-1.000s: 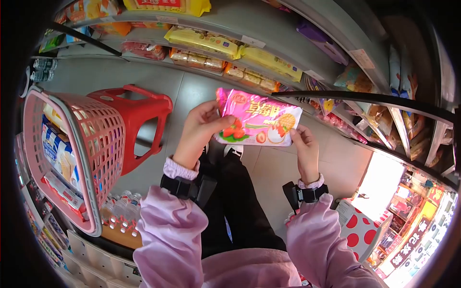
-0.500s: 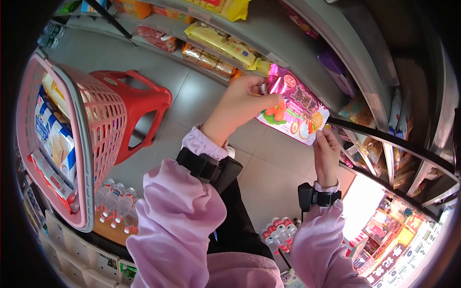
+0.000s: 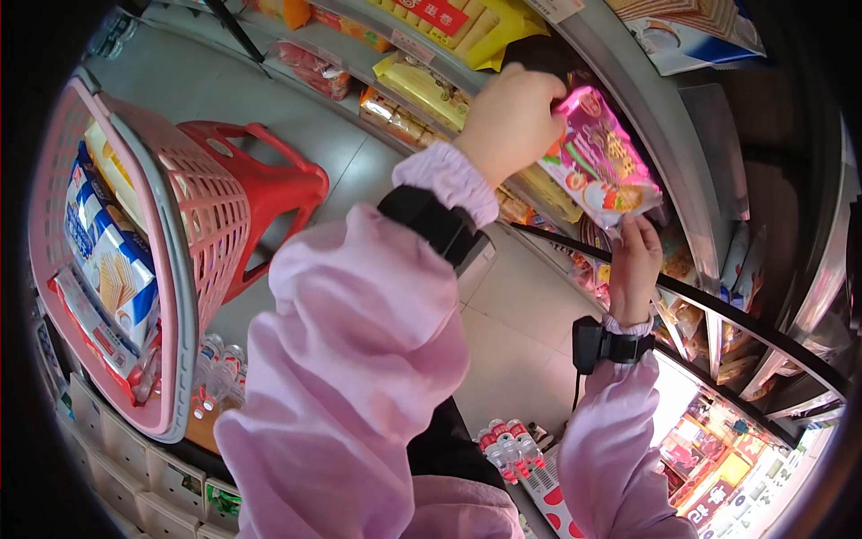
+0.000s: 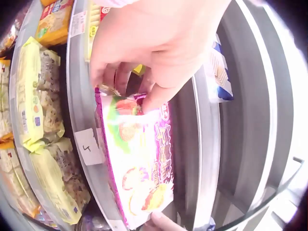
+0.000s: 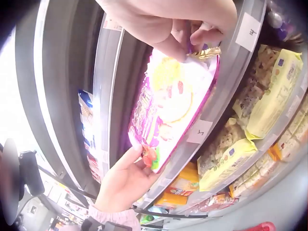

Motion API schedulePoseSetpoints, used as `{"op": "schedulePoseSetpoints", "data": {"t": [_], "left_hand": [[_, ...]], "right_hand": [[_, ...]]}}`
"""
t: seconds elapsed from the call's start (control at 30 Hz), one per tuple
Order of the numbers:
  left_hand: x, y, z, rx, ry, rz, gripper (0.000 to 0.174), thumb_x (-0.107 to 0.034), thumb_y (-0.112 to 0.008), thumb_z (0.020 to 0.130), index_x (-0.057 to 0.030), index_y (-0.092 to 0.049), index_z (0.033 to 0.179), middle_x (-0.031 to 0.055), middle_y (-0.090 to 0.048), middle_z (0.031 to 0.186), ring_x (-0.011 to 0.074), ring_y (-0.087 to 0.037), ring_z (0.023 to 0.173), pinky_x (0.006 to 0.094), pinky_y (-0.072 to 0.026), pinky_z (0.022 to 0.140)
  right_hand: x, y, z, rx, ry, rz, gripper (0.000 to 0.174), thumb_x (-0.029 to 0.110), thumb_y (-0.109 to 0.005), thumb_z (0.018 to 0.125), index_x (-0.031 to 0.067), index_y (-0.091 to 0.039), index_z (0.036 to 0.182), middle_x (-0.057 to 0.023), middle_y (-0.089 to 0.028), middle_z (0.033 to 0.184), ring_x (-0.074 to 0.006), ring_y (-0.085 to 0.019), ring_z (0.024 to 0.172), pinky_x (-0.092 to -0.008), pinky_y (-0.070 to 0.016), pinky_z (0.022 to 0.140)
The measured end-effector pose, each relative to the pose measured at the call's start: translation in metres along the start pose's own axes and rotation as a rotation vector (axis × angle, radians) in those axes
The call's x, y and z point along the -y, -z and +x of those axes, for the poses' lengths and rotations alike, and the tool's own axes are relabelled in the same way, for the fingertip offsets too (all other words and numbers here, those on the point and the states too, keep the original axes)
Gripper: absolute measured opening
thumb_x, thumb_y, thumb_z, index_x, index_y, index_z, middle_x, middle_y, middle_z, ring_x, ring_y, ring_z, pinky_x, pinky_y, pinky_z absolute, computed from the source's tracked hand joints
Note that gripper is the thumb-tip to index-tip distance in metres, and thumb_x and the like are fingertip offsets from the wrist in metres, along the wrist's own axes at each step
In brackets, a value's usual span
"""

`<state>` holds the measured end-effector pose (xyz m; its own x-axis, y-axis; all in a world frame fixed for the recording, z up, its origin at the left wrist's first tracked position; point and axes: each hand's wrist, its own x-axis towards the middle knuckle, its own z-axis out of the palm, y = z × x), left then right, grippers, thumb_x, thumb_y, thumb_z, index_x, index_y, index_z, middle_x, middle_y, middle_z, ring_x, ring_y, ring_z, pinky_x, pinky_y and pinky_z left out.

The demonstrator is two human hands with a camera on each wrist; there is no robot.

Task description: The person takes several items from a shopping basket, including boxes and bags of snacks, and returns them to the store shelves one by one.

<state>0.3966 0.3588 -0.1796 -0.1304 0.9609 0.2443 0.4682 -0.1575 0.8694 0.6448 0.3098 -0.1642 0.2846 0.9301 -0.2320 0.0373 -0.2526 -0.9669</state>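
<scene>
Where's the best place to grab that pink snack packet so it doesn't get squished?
By its flat sealed ends, coming from each end, as the left hand and right hand pinch the packet now. Those edges are thin and flat; the puffy middle probably crushes easily.

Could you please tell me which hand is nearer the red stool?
Left. The left hand grips the pink packet at its top, on the red stool side; the right hand pinches the bottom end, farther away.
</scene>
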Motion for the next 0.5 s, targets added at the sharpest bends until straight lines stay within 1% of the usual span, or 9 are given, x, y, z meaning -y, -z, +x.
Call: {"op": "schedulePoseSetpoints", "data": {"t": [0.03, 0.13, 0.17, 0.27, 0.37, 0.47, 0.5], "left_hand": [[0.008, -0.007, 0.008, -0.038, -0.011, 0.001, 0.016, -0.014, -0.061, 0.071, -0.0032, -0.063, 0.083, 0.0169, -0.06, 0.082, 0.0311, -0.054, 0.081, 0.0376, -0.0445, 0.072], [0.017, -0.012, 0.024, 0.011, 0.055, 0.055, 0.015, -0.016, -0.058, 0.073, -0.0031, -0.062, 0.079, 0.0133, -0.061, 0.077, 0.0289, -0.055, 0.083, 0.0387, -0.0444, 0.072], [0.015, -0.011, 0.026, -0.015, 0.055, 0.077, 0.014, -0.016, -0.055, 0.075, -0.004, -0.061, 0.078, 0.0108, -0.061, 0.073, 0.0282, -0.055, 0.085, 0.0409, -0.0442, 0.072], [0.009, -0.015, 0.035, -0.093, 0.14, 0.144, 0.014, -0.014, -0.055, 0.074, -0.004, -0.061, 0.082, 0.0129, -0.061, 0.075, 0.0288, -0.055, 0.085, 0.043, -0.0452, 0.069], [0.009, -0.026, 0.039, -0.1, 0.138, 0.244, 0.016, -0.013, -0.056, 0.072, -0.0037, -0.06, 0.085, 0.0164, -0.06, 0.08, 0.0312, -0.055, 0.088, 0.0442, -0.0466, 0.067], [0.006, -0.032, 0.033, -0.028, -0.018, 0.216, 0.031, -0.005, -0.059, 0.064, 0.0073, -0.051, 0.091, 0.0215, -0.054, 0.087, 0.0339, -0.056, 0.082, 0.0376, -0.0504, 0.064], [0.006, -0.036, 0.034, -0.048, 0.001, 0.207, 0.033, -0.005, -0.06, 0.064, 0.0089, -0.05, 0.092, 0.0225, -0.053, 0.089, 0.0342, -0.056, 0.082, 0.0374, -0.0503, 0.066]], "right_hand": [[0.001, -0.002, 0.008, 0.025, 0.022, 0.004, 0.012, 0.01, -0.062, 0.081, 0.0021, -0.06, 0.09, -0.0009, -0.06, 0.081, -0.0072, -0.052, 0.071, -0.0214, -0.0386, 0.063], [0.004, -0.016, 0.021, 0.001, 0.029, 0.031, 0.014, 0.009, -0.061, 0.081, 0.0025, -0.06, 0.093, -0.0016, -0.06, 0.087, -0.0082, -0.052, 0.078, -0.0233, -0.0398, 0.066], [0.006, -0.02, 0.024, 0.044, 0.04, 0.061, 0.019, 0.006, -0.059, 0.081, 0.0016, -0.058, 0.1, -0.0038, -0.059, 0.093, -0.0105, -0.053, 0.085, -0.0254, -0.0411, 0.073], [0.01, -0.036, 0.033, 0.086, 0.111, 0.045, 0.028, 0.002, -0.057, 0.08, -0.0002, -0.054, 0.108, -0.0066, -0.058, 0.101, -0.0131, -0.054, 0.088, -0.0275, -0.0413, 0.079], [0.013, -0.044, 0.04, 0.143, 0.108, -0.016, 0.035, -0.002, -0.054, 0.08, -0.0022, -0.048, 0.114, -0.0085, -0.054, 0.109, -0.0147, -0.052, 0.093, -0.0295, -0.0399, 0.086], [0.004, -0.047, 0.044, 0.19, 0.106, -0.003, 0.037, -0.005, -0.052, 0.079, -0.0031, -0.045, 0.116, -0.0091, -0.051, 0.113, -0.0146, -0.049, 0.101, -0.0303, -0.0374, 0.091], [0.005, -0.048, 0.043, 0.187, 0.098, -0.005, 0.038, -0.006, -0.051, 0.079, -0.0032, -0.044, 0.116, -0.0093, -0.05, 0.114, -0.0147, -0.047, 0.103, -0.0309, -0.036, 0.093]]}}
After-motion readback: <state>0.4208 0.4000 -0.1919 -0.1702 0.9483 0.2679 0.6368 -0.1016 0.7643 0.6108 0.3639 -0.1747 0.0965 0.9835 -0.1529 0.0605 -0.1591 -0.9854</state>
